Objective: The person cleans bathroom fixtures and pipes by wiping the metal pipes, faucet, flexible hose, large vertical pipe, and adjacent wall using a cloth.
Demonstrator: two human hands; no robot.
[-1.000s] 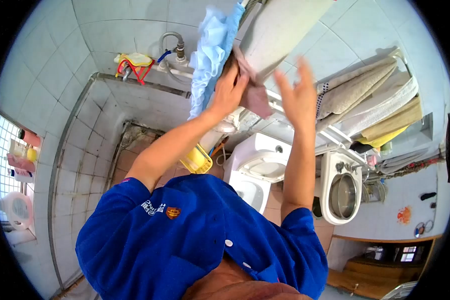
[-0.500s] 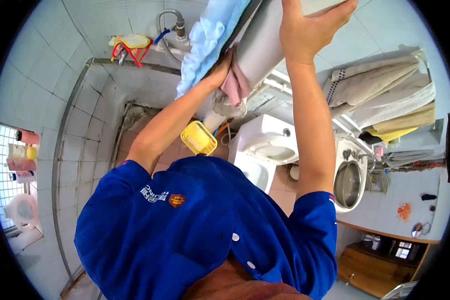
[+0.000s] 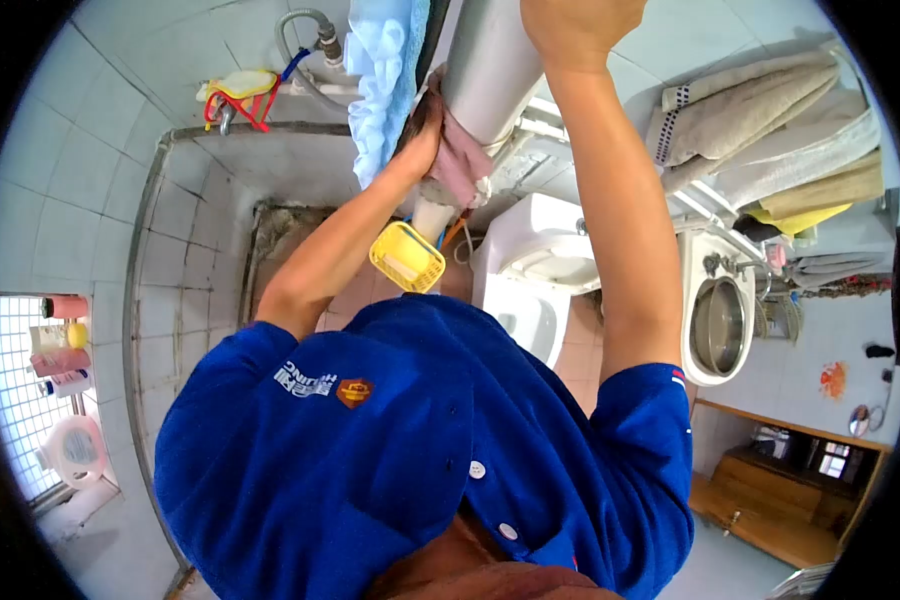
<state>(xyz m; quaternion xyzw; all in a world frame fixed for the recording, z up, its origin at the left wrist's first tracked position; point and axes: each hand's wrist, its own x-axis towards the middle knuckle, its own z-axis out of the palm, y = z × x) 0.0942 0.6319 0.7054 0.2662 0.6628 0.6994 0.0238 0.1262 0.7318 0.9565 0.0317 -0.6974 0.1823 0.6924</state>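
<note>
My left hand (image 3: 426, 138) is wrapped over a dull pink cloth (image 3: 460, 160), which lies around the lower part of a thick pale grey column (image 3: 490, 70). Some of its fingers are hidden in the cloth's folds. A light blue ruffled cloth (image 3: 380, 80) with a dark edge hangs just left of that hand. My right hand (image 3: 585, 28) is raised at the top edge, right beside the column. Its fingers are mostly cut off by the frame, so its grip and anything in it cannot be made out.
Below my left hand is a yellow basket (image 3: 407, 258). A white toilet (image 3: 525, 285) stands near the middle, with a washbasin (image 3: 715, 320) farther right. Towels (image 3: 760, 120) hang on the right wall. A hose (image 3: 290, 40) and faucet are at upper left; bottles (image 3: 65, 335) stand by the window.
My right hand has risen to the frame's top edge beside the column, its fingers now mostly out of view. My left hand has stayed at the pink cloth; the whole view has shifted.
</note>
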